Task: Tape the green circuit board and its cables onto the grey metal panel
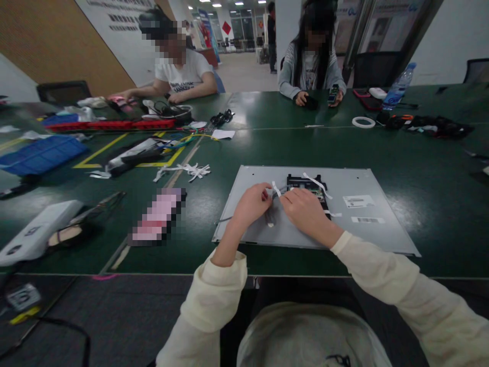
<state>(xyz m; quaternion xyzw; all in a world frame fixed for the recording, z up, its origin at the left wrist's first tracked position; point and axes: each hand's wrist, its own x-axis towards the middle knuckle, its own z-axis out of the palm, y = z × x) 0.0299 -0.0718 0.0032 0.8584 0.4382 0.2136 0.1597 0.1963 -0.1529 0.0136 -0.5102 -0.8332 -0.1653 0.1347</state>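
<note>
A flat grey metal panel (328,234) lies on the table in front of me. Over its left part, my left hand (252,204) has its fingers curled around a grey cable (270,218), whose bundled length hangs below the fingertips. My right hand (307,211) pinches the lower end of a short white tape strip (275,188), close to the left fingertips. Partly behind the right hand sits a black bracket (305,180) with a circuit board in it. Another white strip (319,183) crosses the bracket's corner. The right fingertips are partly hidden.
Left of the panel lie a blurred-out pink phone-like object (158,216) and loose white strips (196,171). Farther left are a white device (42,229) and a blue basket (44,153). A tape roll (363,122) and water bottle (399,86) stand beyond. Two people sit opposite.
</note>
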